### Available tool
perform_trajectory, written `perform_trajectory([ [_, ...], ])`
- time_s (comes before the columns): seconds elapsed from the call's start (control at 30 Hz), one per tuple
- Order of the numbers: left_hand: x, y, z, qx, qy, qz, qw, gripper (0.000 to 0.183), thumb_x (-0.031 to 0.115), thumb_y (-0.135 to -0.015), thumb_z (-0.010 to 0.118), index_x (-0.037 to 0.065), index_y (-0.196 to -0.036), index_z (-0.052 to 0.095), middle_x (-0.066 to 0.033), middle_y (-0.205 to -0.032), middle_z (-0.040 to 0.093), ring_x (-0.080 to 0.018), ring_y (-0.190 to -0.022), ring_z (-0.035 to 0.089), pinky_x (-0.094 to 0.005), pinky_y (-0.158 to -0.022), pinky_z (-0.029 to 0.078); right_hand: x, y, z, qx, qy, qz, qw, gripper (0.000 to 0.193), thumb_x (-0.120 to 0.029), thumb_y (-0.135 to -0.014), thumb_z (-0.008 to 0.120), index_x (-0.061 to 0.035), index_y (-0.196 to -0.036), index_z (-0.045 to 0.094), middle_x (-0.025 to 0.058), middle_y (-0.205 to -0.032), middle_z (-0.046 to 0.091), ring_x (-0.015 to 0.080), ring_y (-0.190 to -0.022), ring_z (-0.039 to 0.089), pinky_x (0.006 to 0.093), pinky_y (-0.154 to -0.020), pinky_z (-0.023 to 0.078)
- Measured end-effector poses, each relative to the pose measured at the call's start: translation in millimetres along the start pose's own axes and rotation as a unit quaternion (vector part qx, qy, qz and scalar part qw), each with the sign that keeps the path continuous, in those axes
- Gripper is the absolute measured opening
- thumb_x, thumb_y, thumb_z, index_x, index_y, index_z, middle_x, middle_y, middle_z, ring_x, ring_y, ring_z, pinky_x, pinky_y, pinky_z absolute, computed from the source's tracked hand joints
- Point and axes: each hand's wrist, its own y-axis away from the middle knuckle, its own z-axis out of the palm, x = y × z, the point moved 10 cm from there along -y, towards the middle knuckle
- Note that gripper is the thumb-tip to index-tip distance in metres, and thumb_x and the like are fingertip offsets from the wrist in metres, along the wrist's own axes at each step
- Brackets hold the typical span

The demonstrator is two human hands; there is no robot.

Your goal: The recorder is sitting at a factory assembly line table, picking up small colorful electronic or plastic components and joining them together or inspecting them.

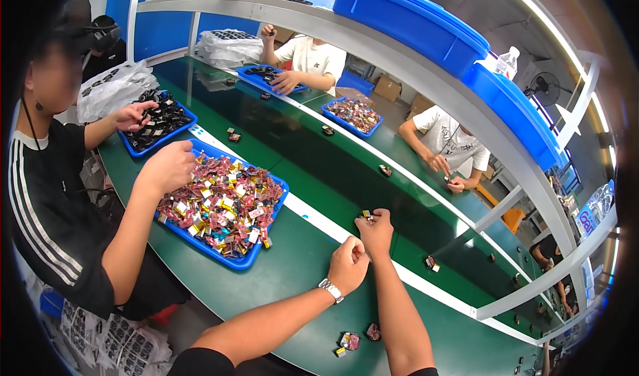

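My left hand (348, 267), with a metal watch at the wrist, is closed over the near edge of the white strip along the green bench (286, 309). Its fingertips curl inward, and whatever they pinch is hidden. Just beyond it, my right hand (376, 232) reaches over the belt. Its fingers close on a small black-and-yellow electronic part (365, 215), mostly covered by the hand. Closer to me, between my forearms, lie a small black shell with a pink circuit board (349, 341) and a similar piece (373, 331) beside it.
Left of my hands sits a blue tray (243, 263) heaped with pink circuit boards; a co-worker's hand (174, 166) is over it. Another tray (135, 153) holds black shells. Assembled parts (431, 263) dot the dark green belt (319, 166). Two people work opposite, below a shelf (399, 53).
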Motion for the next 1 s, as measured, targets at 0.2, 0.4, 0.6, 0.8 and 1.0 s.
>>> perform_trajectory([
  [0.2, -14, 2, 2, -0.041, 0.015, -0.089, 0.995, 0.008, 0.008, -0.089, 0.061, 0.004, -0.090, 0.055, -0.0066, -0.073, 0.062, -0.0153, -0.060, 0.059, -0.0314, -0.060, 0.049, 6, 67, -77, -0.101, -0.111, -0.051, 0.987, 0.056, -0.009, -0.071, 0.083, 0.0005, -0.118, 0.054, 0.0121, -0.100, 0.070, 0.0178, -0.085, 0.067, 0.0320, -0.080, 0.055],
  [0.4, -23, 55, 73, -0.429, 0.061, -0.253, 0.865, 0.037, 0.032, -0.104, 0.046, -0.001, -0.102, 0.063, -0.0065, -0.082, 0.065, -0.0104, -0.062, 0.062, -0.0237, -0.054, 0.050, -12, 145, -132, -0.171, -0.077, -0.150, 0.971, 0.055, -0.009, -0.069, 0.086, -0.0036, -0.117, 0.058, 0.0117, -0.114, 0.066, 0.0248, -0.101, 0.067, 0.0340, -0.089, 0.054],
  [0.6, -21, 64, 71, -0.463, 0.087, -0.325, 0.820, 0.040, 0.031, -0.106, 0.044, -0.004, -0.115, 0.062, -0.0064, -0.089, 0.066, -0.0106, -0.072, 0.063, -0.0224, -0.062, 0.051, -38, 158, -152, -0.155, -0.069, -0.291, 0.942, 0.055, -0.007, -0.072, 0.083, -0.0075, -0.119, 0.057, 0.0123, -0.129, 0.056, 0.0313, -0.113, 0.061, 0.0380, -0.091, 0.055],
  [0.8, -22, 73, 76, -0.512, 0.035, -0.298, 0.805, 0.032, 0.022, -0.103, 0.052, -0.003, -0.121, 0.061, -0.0071, -0.097, 0.068, -0.0092, -0.079, 0.063, -0.0228, -0.067, 0.052, -28, 163, -153, -0.167, -0.100, -0.278, 0.941, 0.054, -0.005, -0.069, 0.084, -0.0059, -0.117, 0.060, 0.0133, -0.124, 0.059, 0.0303, -0.112, 0.061, 0.0377, -0.091, 0.055],
  [1.0, -15, 61, 68, -0.385, 0.158, -0.350, 0.839, 0.040, 0.010, -0.101, 0.052, 0.002, -0.140, 0.048, -0.0082, -0.117, 0.065, -0.0144, -0.102, 0.066, -0.0292, -0.087, 0.057, -18, 155, -168, -0.033, -0.051, -0.234, 0.970, 0.041, -0.003, -0.075, 0.079, -0.0041, -0.113, 0.064, 0.0128, -0.112, 0.064, 0.0306, -0.103, 0.064, 0.0379, -0.086, 0.055],
])
